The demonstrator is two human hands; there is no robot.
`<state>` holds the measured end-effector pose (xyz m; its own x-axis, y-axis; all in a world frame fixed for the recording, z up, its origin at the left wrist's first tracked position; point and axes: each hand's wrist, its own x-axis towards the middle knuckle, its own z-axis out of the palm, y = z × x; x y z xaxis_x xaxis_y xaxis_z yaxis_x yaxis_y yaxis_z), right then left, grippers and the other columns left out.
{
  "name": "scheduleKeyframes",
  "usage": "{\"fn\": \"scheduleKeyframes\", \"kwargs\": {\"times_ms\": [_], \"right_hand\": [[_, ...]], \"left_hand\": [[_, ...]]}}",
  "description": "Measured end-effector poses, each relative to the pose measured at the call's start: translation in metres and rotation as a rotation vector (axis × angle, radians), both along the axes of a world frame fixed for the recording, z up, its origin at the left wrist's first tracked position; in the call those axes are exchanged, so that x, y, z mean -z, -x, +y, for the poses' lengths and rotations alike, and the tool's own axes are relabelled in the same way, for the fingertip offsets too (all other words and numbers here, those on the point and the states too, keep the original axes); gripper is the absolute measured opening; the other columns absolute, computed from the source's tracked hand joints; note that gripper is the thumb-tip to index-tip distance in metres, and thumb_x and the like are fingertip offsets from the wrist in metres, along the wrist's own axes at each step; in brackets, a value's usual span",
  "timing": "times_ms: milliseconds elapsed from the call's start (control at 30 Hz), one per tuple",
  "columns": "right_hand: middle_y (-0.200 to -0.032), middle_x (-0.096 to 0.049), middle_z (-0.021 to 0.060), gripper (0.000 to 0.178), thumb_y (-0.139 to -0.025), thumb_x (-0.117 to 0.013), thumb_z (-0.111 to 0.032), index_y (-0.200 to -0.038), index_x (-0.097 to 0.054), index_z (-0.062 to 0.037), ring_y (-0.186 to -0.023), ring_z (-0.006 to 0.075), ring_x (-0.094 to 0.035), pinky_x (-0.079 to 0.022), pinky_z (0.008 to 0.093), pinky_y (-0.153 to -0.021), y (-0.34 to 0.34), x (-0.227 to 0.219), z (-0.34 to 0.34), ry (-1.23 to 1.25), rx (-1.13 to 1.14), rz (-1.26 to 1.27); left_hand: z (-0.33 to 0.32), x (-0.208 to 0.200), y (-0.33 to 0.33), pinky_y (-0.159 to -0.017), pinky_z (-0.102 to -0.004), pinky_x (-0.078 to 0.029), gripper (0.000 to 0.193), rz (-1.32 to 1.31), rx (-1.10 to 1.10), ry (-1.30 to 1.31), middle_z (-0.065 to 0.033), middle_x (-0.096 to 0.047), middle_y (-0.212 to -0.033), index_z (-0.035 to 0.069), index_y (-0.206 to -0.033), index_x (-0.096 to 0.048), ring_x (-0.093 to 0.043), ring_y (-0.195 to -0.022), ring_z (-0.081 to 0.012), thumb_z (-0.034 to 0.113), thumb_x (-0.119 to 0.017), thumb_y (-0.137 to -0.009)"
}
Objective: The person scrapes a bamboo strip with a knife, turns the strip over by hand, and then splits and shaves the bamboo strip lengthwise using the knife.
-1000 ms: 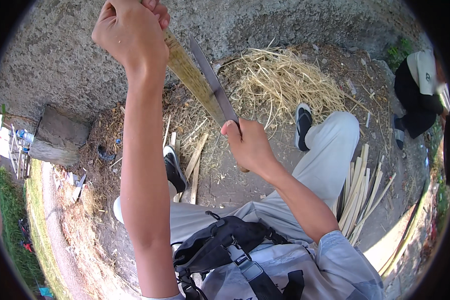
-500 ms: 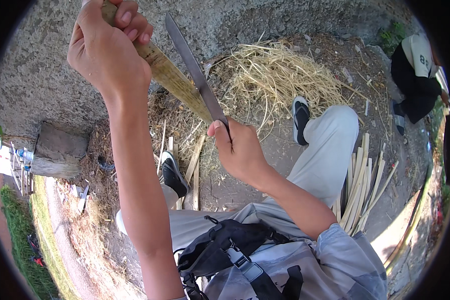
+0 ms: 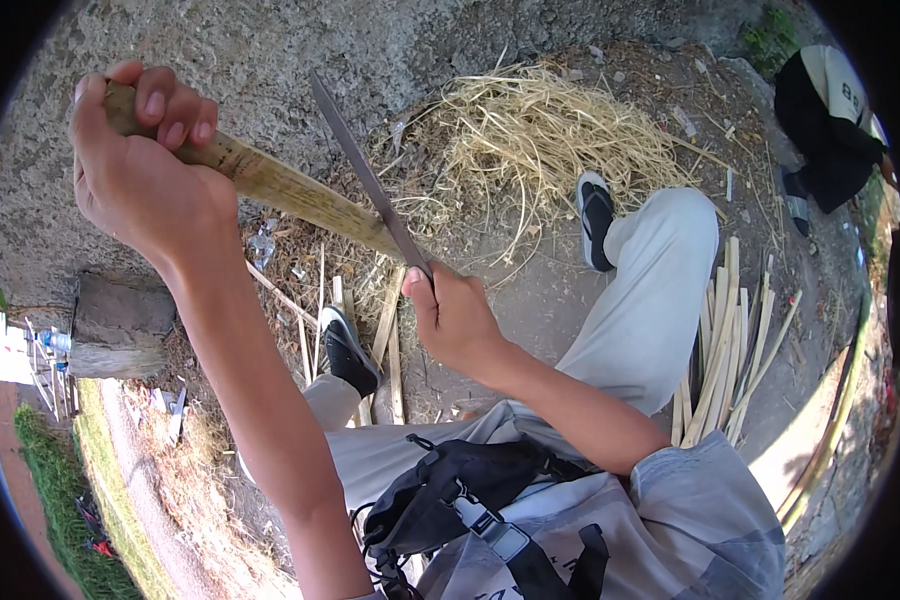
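Note:
My left hand (image 3: 160, 190), raised at the upper left, is closed round one end of a flat, mottled yellow-brown bamboo strip (image 3: 290, 193). From there the strip slants down toward my right hand (image 3: 457, 320), whose fingers are wrapped round the handle of a long knife (image 3: 358, 165). The dark, straight blade points up and left, crossing the strip close to its lower end. That end sits just above my right thumb. Most of the knife's handle is hidden inside my fist.
Pale, curly shavings (image 3: 555, 140) lie heaped ahead by a rough grey wall (image 3: 220, 50). Split strips (image 3: 715, 350) are bundled beside my right leg. A squarish block (image 3: 120, 320) stands at the left. Another person (image 3: 820, 130) sits at the far right. A black bag (image 3: 430, 490) hangs at my waist.
My left hand has moved down and leftward with the bamboo strip, which now slopes less steeply. My right hand and the knife have shifted slightly down and left. Both grips are kept.

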<state>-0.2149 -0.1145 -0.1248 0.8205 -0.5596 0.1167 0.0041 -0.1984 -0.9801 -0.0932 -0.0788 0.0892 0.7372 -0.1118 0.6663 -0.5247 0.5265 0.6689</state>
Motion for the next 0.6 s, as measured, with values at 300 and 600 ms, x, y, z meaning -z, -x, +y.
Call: {"fn": "scheduleKeyframes", "kwargs": {"times_ms": [300,600], "right_hand": [[-0.062,-0.059,0.0271,0.032,-0.095,-0.046,-0.017,-0.079,-0.058,0.0075,-0.055,0.0417,-0.06,-0.047,0.0499,-0.055,-0.012,0.146,-0.006,-0.039,-0.062,0.443],[-0.065,-0.061,0.0253,0.034,-0.096,-0.046,-0.021,-0.079,-0.057,0.0058,-0.059,0.0444,-0.061,-0.049,0.0508,-0.057,-0.02,0.172,0.035,0.156,0.064,0.378]], "left_hand": [[0.025,0.006,-0.014,-0.048,-0.0231,-0.027,0.02,0.04,-0.094,-0.002,0.0012,-0.036,-0.062,0.007,-0.084,-0.047,-0.03,-0.053,-0.0071,0.021,-0.046,-0.097],[0.09,0.01,-0.05,-0.046,-0.0235,-0.028,0.019,0.001,-0.248,0.089,0.0017,-0.035,-0.06,0.008,-0.083,-0.047,-0.03,-0.05,-0.0074,0.021,-0.045,-0.097]]}}
